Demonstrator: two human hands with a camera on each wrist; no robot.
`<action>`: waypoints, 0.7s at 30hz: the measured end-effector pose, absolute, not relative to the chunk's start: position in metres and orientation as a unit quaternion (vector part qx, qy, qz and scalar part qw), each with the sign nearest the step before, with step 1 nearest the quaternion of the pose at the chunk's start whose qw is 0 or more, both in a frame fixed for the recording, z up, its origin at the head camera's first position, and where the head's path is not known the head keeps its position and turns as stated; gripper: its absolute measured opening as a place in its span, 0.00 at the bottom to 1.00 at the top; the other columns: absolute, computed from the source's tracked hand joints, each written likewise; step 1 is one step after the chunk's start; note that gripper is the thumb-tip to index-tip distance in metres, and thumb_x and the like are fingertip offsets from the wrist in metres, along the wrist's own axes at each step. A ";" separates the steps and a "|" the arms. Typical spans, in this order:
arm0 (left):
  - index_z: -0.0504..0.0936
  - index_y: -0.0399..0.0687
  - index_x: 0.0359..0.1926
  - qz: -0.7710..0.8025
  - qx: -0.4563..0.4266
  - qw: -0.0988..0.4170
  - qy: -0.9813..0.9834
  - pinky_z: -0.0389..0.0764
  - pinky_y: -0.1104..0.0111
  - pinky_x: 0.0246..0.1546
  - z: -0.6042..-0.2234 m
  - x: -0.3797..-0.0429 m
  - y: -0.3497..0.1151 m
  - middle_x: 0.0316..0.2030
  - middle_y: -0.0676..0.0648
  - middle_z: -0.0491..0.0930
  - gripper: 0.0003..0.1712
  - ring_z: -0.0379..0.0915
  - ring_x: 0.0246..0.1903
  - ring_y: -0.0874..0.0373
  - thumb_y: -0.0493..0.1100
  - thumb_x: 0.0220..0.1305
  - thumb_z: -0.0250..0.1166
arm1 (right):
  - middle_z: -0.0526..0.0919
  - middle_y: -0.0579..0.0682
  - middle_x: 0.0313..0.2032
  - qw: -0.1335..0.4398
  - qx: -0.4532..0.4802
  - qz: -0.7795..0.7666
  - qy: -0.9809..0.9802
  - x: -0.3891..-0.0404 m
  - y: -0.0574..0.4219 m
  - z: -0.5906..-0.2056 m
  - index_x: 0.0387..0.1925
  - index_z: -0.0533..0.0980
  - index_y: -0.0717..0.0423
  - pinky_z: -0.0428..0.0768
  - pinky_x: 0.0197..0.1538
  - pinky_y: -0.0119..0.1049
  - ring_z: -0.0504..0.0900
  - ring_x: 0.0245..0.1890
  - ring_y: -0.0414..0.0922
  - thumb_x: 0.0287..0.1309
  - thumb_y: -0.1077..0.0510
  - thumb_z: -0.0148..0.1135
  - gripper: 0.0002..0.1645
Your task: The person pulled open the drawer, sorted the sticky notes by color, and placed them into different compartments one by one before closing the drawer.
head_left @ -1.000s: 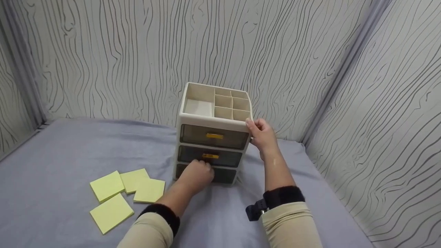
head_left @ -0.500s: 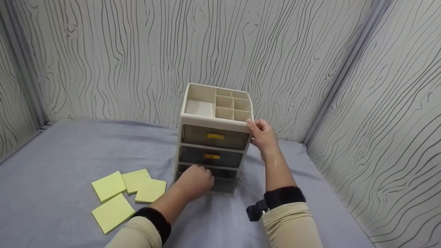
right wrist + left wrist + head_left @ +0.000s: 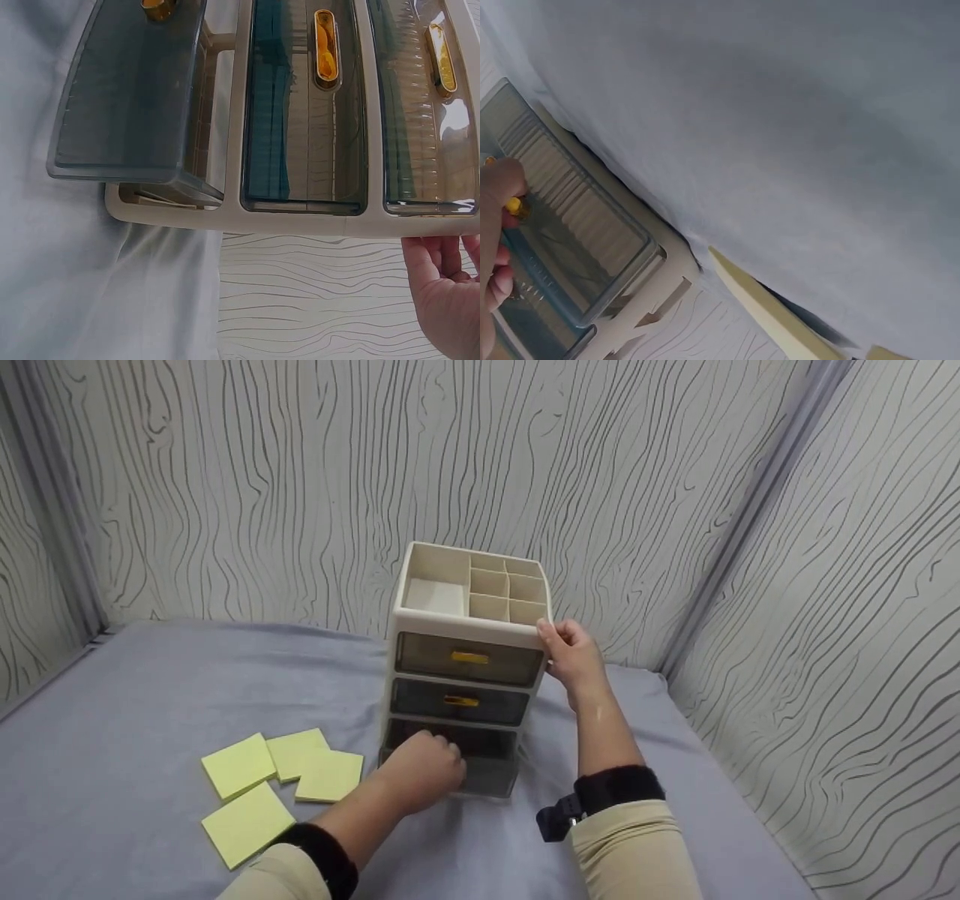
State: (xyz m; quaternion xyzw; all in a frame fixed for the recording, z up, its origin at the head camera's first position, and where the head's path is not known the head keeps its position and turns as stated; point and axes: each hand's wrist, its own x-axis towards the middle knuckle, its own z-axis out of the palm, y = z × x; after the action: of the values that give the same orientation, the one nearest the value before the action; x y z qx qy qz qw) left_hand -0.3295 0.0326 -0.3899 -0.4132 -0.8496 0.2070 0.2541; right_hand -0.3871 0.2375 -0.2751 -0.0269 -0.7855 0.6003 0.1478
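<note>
A cream desktop drawer organizer point(image 3: 472, 619) stands upright, its three smoky see-through drawers facing me. The bottom drawer point(image 3: 489, 777) is pulled partway out. My left hand point(image 3: 421, 769) pinches the gold handle point(image 3: 515, 206) of that drawer, fingers curled around it. In the right wrist view the bottom drawer point(image 3: 127, 97) juts out of the frame, while the other two sit closed. My right hand point(image 3: 576, 658) grips the organizer's upper right front corner, thumb on the front rim and fingers behind its side.
Several pale yellow sticky note pads lie left of the organizer, the nearest pad point(image 3: 247, 825) beside my left sleeve. A grey-lilac cloth point(image 3: 150, 682) covers the table. Wood-grain patterned panels point(image 3: 300, 472) rise behind and at the sides.
My left hand has drawn the bottom drawer out toward me, from closed to partly out. My right hand has kept its hold on the organizer's corner.
</note>
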 end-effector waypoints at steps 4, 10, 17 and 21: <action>0.79 0.53 0.21 0.218 -0.422 0.259 -0.841 0.63 0.69 0.14 -0.391 -0.325 0.031 0.17 0.53 0.70 0.08 0.65 0.17 0.61 0.42 0.56 0.61 | 0.70 0.52 0.37 0.144 -0.026 0.603 -0.784 -0.386 0.237 -0.274 0.32 0.67 0.57 0.76 0.49 0.46 0.72 0.39 0.46 0.59 0.46 0.57 0.18; 0.79 0.53 0.21 0.219 -0.438 0.270 -0.829 0.62 0.68 0.14 -0.390 -0.316 0.028 0.18 0.53 0.71 0.07 0.64 0.16 0.61 0.43 0.54 0.62 | 0.70 0.53 0.37 0.142 -0.029 0.614 -0.776 -0.386 0.236 -0.273 0.32 0.66 0.57 0.75 0.48 0.45 0.72 0.40 0.46 0.59 0.47 0.56 0.17; 0.79 0.54 0.20 0.211 -0.445 0.267 -0.828 0.61 0.68 0.13 -0.387 -0.306 0.025 0.17 0.53 0.71 0.07 0.64 0.15 0.61 0.44 0.53 0.63 | 0.70 0.54 0.39 0.141 -0.031 0.605 -0.783 -0.386 0.235 -0.273 0.33 0.66 0.57 0.75 0.50 0.47 0.71 0.42 0.47 0.60 0.47 0.56 0.17; 0.79 0.54 0.21 0.206 -0.452 0.270 -0.824 0.61 0.68 0.13 -0.387 -0.301 0.024 0.17 0.53 0.71 0.06 0.64 0.15 0.61 0.44 0.52 0.63 | 0.70 0.54 0.39 0.142 -0.031 0.606 -0.782 -0.386 0.236 -0.274 0.33 0.66 0.58 0.75 0.50 0.46 0.72 0.42 0.47 0.60 0.48 0.56 0.17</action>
State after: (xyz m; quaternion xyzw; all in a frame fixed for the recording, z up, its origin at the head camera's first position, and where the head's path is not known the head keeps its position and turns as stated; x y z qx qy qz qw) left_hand -0.3009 0.0237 -0.3865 -0.4524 -0.8245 0.2065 0.2702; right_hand -0.3857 0.2357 -0.2736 -0.0312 -0.7824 0.6057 0.1415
